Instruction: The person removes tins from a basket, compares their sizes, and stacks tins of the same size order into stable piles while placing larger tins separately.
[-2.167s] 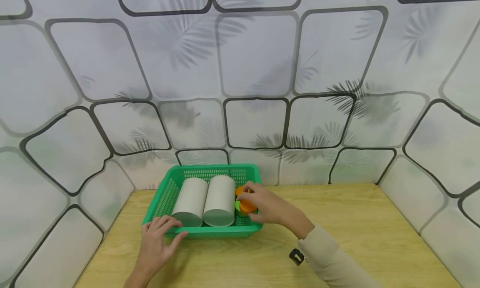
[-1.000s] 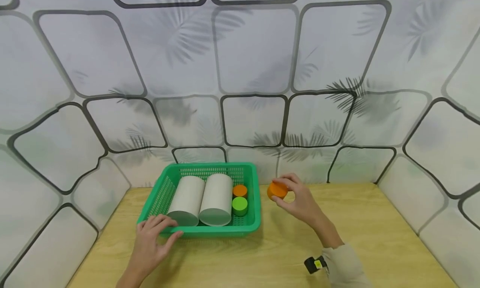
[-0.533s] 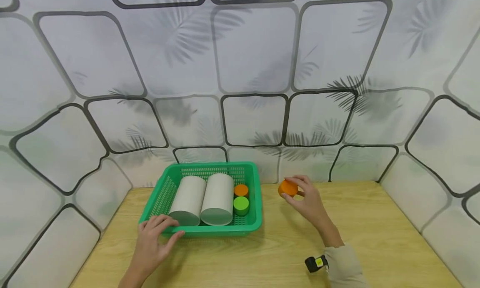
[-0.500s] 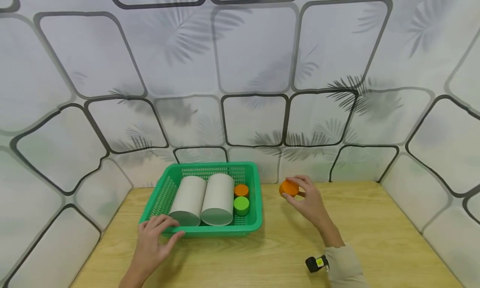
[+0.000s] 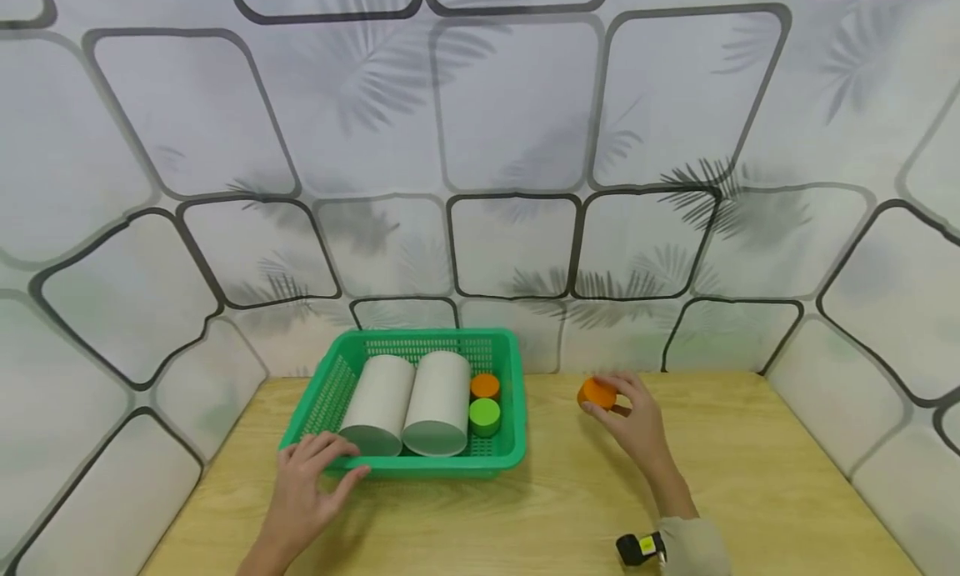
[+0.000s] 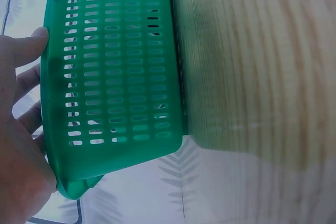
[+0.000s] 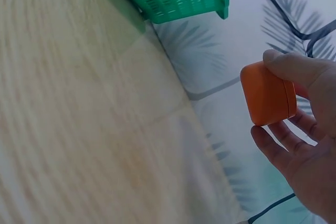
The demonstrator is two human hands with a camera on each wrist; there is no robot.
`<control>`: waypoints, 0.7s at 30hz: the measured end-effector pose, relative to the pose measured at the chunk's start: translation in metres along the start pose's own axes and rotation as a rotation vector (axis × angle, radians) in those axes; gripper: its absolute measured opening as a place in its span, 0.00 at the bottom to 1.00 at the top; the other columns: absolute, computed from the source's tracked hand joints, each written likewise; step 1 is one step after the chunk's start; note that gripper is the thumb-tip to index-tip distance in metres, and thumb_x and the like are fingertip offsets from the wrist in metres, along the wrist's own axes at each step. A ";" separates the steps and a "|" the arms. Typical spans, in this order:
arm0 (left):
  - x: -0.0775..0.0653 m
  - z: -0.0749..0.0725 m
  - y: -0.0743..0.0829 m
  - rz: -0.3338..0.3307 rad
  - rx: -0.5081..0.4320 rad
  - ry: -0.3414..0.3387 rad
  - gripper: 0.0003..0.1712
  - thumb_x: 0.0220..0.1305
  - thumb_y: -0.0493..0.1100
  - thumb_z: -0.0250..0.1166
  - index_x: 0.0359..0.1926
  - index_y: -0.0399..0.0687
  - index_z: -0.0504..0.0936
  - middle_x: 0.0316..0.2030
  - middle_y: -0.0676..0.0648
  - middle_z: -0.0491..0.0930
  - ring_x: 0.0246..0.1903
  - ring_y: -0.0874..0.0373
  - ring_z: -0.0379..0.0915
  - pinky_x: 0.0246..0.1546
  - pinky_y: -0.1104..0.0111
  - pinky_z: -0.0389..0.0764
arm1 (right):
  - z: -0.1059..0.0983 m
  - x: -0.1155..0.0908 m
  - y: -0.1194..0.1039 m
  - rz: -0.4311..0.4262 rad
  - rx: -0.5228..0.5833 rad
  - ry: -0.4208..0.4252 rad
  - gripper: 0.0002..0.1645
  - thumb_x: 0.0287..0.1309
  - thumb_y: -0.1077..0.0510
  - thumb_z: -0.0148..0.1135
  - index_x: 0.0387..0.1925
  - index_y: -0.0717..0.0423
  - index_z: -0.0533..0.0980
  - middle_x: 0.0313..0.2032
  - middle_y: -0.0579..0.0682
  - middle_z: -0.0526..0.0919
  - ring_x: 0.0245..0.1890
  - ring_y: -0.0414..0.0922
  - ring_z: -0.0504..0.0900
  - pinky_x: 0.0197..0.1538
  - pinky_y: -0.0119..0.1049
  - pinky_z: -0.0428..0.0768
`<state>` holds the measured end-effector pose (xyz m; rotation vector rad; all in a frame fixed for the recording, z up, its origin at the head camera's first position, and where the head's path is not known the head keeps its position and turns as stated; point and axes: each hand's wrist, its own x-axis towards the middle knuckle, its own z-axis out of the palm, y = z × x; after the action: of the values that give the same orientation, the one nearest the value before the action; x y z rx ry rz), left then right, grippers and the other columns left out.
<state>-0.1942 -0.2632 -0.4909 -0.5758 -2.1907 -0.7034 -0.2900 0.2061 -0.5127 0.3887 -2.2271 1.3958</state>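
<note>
At its front-left corner, the green plastic basket (image 5: 457,466) is held by my left hand (image 5: 303,494), fingers over the rim and thumb on the outer side. Two white cylinders (image 5: 377,397) lie side by side inside it. Along the basket's right side sit a small orange container (image 5: 485,385) and a lime-green one (image 5: 484,418). Right of the basket, my right hand (image 5: 639,426) pinches another small orange container (image 5: 594,395) between thumb and fingers. The right wrist view shows this orange container (image 7: 265,97) with rounded corners and a seam, held above the table.
The wooden table (image 5: 750,468) extends to the right and in front of the basket. Patterned wall covering (image 5: 517,251) encloses the back and both sides. A small black device (image 5: 640,549) hangs at the right wrist.
My right hand has lifted the orange container out of the basket, carried it right, and lowered it slightly most recently. My left hand has stayed at the basket's front-left rim.
</note>
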 end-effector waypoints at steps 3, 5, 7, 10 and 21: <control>0.000 0.000 0.000 0.004 -0.001 -0.001 0.16 0.43 0.40 0.82 0.34 0.55 0.85 0.35 0.59 0.82 0.37 0.58 0.72 0.40 0.56 0.57 | -0.001 -0.003 0.004 0.008 -0.006 0.003 0.24 0.55 0.64 0.78 0.55 0.62 0.82 0.53 0.56 0.79 0.52 0.54 0.79 0.45 0.31 0.83; 0.001 0.000 0.000 0.005 -0.003 -0.001 0.16 0.43 0.40 0.82 0.34 0.55 0.85 0.35 0.59 0.82 0.37 0.58 0.72 0.40 0.56 0.57 | -0.001 -0.003 0.006 0.019 -0.013 0.006 0.24 0.55 0.64 0.78 0.55 0.62 0.82 0.53 0.56 0.78 0.53 0.54 0.79 0.46 0.29 0.82; 0.001 0.000 0.000 0.004 -0.003 0.000 0.16 0.43 0.40 0.82 0.33 0.54 0.85 0.35 0.59 0.82 0.37 0.58 0.72 0.40 0.57 0.57 | 0.000 -0.002 0.008 0.031 -0.023 0.011 0.25 0.54 0.64 0.78 0.54 0.62 0.82 0.53 0.56 0.78 0.52 0.54 0.79 0.46 0.28 0.81; 0.000 0.000 0.001 0.001 -0.005 -0.002 0.16 0.43 0.39 0.82 0.33 0.53 0.86 0.36 0.59 0.82 0.37 0.58 0.72 0.40 0.57 0.56 | 0.002 0.000 0.012 0.042 -0.044 0.011 0.25 0.54 0.65 0.78 0.54 0.63 0.82 0.52 0.57 0.78 0.52 0.54 0.79 0.46 0.32 0.83; 0.000 0.000 0.000 -0.010 -0.001 -0.019 0.16 0.44 0.39 0.82 0.34 0.56 0.85 0.36 0.60 0.82 0.37 0.58 0.71 0.40 0.57 0.57 | 0.011 0.006 0.026 0.069 -0.119 -0.020 0.25 0.51 0.69 0.79 0.52 0.67 0.82 0.51 0.62 0.78 0.51 0.60 0.80 0.46 0.50 0.84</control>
<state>-0.1944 -0.2630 -0.4908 -0.5745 -2.2119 -0.7070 -0.3100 0.2081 -0.5331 0.2887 -2.3463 1.2914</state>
